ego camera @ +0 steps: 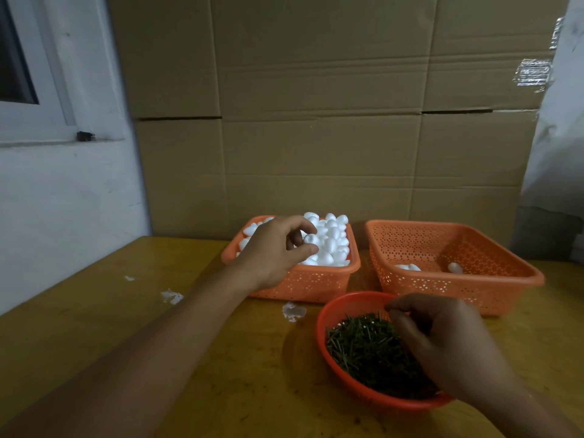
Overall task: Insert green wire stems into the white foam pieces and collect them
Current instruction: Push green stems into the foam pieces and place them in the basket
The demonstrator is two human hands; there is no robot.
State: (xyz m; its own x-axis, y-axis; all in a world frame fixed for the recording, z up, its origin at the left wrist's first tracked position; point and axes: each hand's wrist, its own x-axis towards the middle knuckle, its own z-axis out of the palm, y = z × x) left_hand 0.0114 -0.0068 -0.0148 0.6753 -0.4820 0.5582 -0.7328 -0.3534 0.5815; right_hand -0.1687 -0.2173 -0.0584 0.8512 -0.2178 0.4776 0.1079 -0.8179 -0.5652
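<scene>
My left hand [273, 251] hovers over the left orange basket [303, 287], which is heaped with white foam pieces [331, 241]. Its thumb and fingers pinch one foam piece [310, 238]. My right hand [442, 336] reaches into the round red bowl [324, 317] of green wire stems [363, 346], fingers curled together at the pile's far edge. Whether it holds a stem is hidden by the fingers. The right orange basket [458, 289] holds a few foam pieces [455, 267].
Everything sits on a yellow wooden table [158, 311]. Small white scraps [172, 296] lie on it left of the baskets. A cardboard wall [316, 121] stands right behind the baskets, with a white wall and window frame at left.
</scene>
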